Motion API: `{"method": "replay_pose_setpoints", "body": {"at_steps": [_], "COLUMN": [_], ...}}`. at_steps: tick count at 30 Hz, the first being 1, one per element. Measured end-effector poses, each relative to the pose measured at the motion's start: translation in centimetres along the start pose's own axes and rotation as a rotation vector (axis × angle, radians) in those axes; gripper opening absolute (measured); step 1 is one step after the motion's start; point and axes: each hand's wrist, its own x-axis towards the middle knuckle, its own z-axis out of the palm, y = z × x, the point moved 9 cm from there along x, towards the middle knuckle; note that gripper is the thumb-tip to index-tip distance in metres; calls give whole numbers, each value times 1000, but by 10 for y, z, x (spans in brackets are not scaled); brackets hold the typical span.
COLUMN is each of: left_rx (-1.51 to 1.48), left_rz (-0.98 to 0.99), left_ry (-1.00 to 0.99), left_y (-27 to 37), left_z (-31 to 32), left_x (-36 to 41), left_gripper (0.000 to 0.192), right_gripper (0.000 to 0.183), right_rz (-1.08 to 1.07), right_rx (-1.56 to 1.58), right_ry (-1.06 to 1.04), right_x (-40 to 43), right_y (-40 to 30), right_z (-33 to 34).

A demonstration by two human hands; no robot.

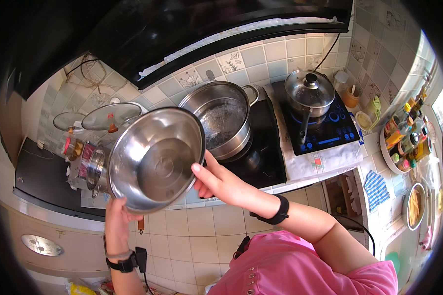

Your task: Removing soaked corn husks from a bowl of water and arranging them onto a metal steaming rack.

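A wide stainless steel bowl [164,162] is held up in front of me, tilted so its inside faces me. My left hand [117,214] grips its lower left rim, and my right hand [217,180] has hold of the right rim with the thumb on top. I cannot tell whether any liquid lies in the bowl. Just beyond the bowl's right edge, an uncovered large steel pot [236,142] stands on the black cooktop [260,162]. Its clear liquid [221,120] has a rippled, bubbly surface. The bowl covers part of the pot's left side.
A glass-lidded saucepan [310,92] sits on an induction cooker [321,129] with lit controls. Glass lids [112,116] lean against the tiled wall at left. Below them are stacked steel pots [98,169]. At right stand a tray of bottles [391,162] and a bowl of yellow strips [414,206].
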Motion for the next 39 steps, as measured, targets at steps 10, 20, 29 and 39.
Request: {"method": "replay_pose_setpoints", "body": {"at_steps": [10, 20, 29, 39], "left_rx": [5, -62, 37, 224], "left_rz": [-55, -151, 4, -127], "left_ry": [-36, -392, -893, -1098], "left_y": [-156, -248, -229, -292], "left_z": [-41, 78, 254, 351], "left_x": [-112, -164, -225, -258], "left_gripper": [42, 48, 47, 49], "right_gripper": [64, 39, 30, 20], "right_rz": [378, 588, 526, 272], "right_rx": [-46, 84, 238, 334], "right_ry": [94, 461, 1038, 1490], "right_x": [-127, -303, -489, -640], "right_y": [132, 197, 192, 173], "right_z": [39, -11, -70, -143]}}
